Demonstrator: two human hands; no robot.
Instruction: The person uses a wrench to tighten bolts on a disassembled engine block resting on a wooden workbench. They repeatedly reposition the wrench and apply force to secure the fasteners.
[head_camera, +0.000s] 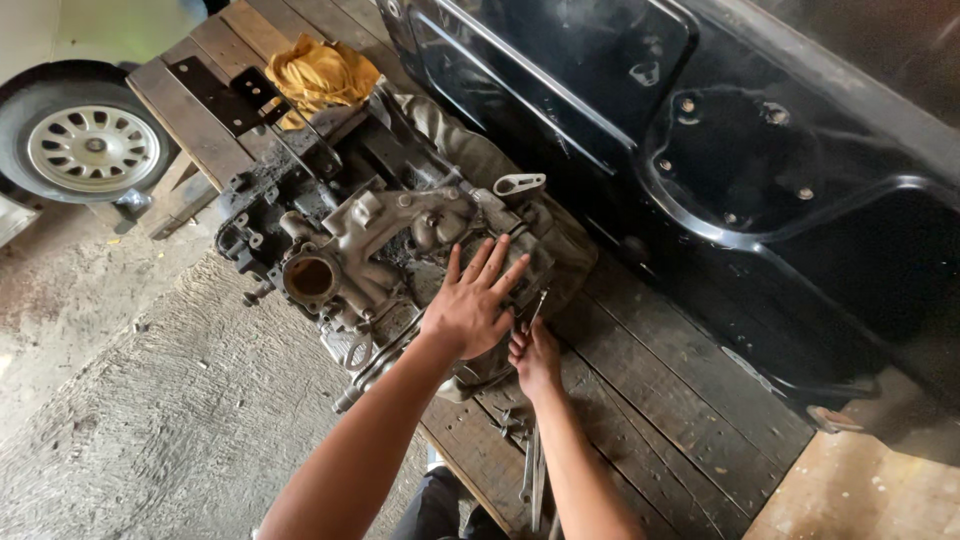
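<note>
your left hand (470, 305) lies flat with fingers spread wide on the greasy grey cast-metal engine block (390, 250), gripping nothing; it looks placed to steady the block. the block sits on the dark weathered plank bench (650, 400), running from 10 o'clock toward centre. your right hand (535, 355), just at 5 o'clock of the left, is curled closed around a thin steel tool (538, 305) whose tip points up toward 1 o'clock beside the block's edge. loose steel wrenches (532, 470) lie at 6 o'clock. a crumpled yellow rag (320, 70) rests at 11 o'clock, a black sheet-metal body panel (760, 160) at 2 o'clock, a car wheel (85, 140) at 9 o'clock.
</note>
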